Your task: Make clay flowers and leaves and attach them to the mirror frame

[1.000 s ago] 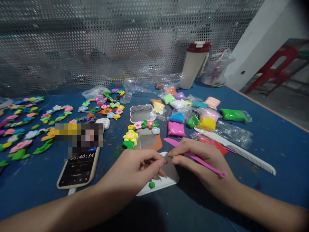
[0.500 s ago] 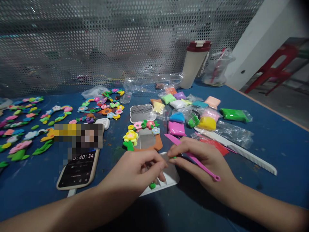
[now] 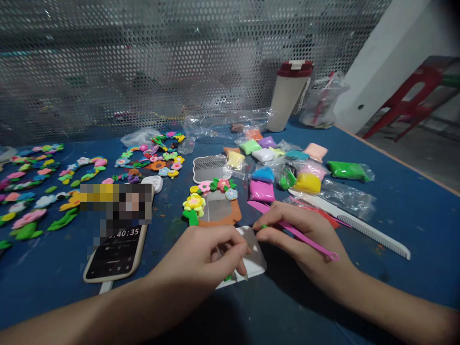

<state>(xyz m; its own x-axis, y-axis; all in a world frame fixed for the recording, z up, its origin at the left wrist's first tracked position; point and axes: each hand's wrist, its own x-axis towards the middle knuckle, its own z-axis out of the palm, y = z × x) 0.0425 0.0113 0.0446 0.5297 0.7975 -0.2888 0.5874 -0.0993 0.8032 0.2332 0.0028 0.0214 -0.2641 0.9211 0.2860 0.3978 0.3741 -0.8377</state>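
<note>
**Hand positions at the white plate**

The left hand [image 3: 201, 256] rests on the near edge of the white plate [image 3: 253, 261], which lies flat on the blue surface [image 3: 395, 211] at 6 o'clock from the decorated mirror frame [image 3: 215, 203]. Its fingers [image 3: 239, 254] are curled and pinched together over the plate; what they pinch is too small to tell.

The right hand [image 3: 305, 239] sits at 3 o'clock from the plate. Its fingers [image 3: 264, 227] grasp a small green clay piece [image 3: 264, 226] at the tips, just above the plate's far edge. The pink sculpting tool [image 3: 294, 232] lies across this hand, blade end toward 10 o'clock, loop end toward 4 o'clock.

A phone [image 3: 115, 251] showing a timer lies at 9 o'clock from the left hand. Bagged clay packets [image 3: 283, 167] are grouped at 12 o'clock from the right hand, with a white comb [image 3: 359, 225] beside them.
</note>
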